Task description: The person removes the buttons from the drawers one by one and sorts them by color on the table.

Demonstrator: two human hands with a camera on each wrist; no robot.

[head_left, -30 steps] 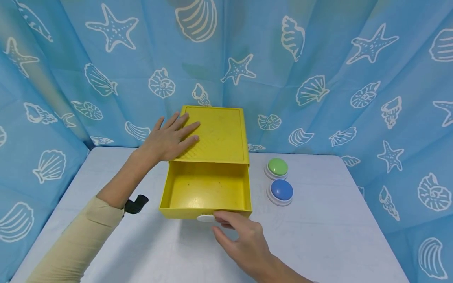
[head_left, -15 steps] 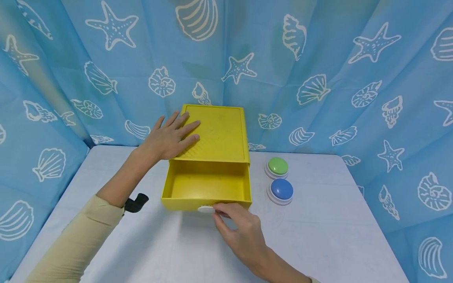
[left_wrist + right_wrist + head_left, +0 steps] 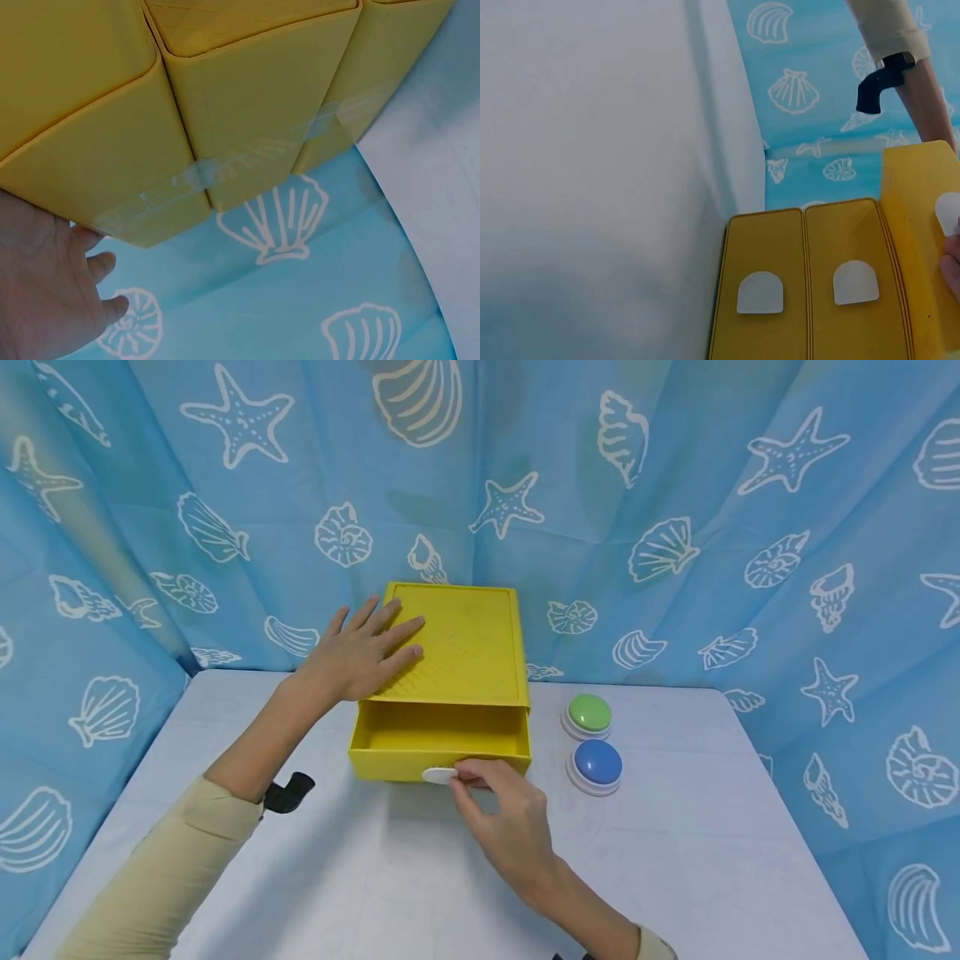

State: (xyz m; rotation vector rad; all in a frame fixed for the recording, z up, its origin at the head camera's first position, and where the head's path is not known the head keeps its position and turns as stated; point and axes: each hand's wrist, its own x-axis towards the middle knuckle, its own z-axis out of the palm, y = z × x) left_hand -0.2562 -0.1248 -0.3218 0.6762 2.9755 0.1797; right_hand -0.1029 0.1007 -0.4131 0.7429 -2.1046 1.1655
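A yellow drawer unit (image 3: pixel 468 639) stands on the table, its top drawer (image 3: pixel 390 767) partly pulled out. The part of the drawer's inside that I can see holds nothing. With spread fingers, my left hand (image 3: pixel 352 658) rests flat on the unit's left top edge; the left wrist view catches this hand (image 3: pixel 45 289) beside the yellow side wall. Fingers and thumb of my right hand (image 3: pixel 513 827) pinch the white handle (image 3: pixel 438 775) on the drawer front. In the right wrist view, two lower drawers (image 3: pixel 765 247) sit closed, each with a white tab, and the right hand shows only at the edge.
Right of the unit are a green push button (image 3: pixel 589 713) and, just in front of it, a blue push button (image 3: pixel 597 762), both on white bases. A white cloth (image 3: pixel 675 843) covers the table. Behind hangs a blue seashell curtain (image 3: pixel 555 527).
The top drawer has slid farther into the unit, away from me, with my right hand moving along on its handle. My left hand has stayed on the top.
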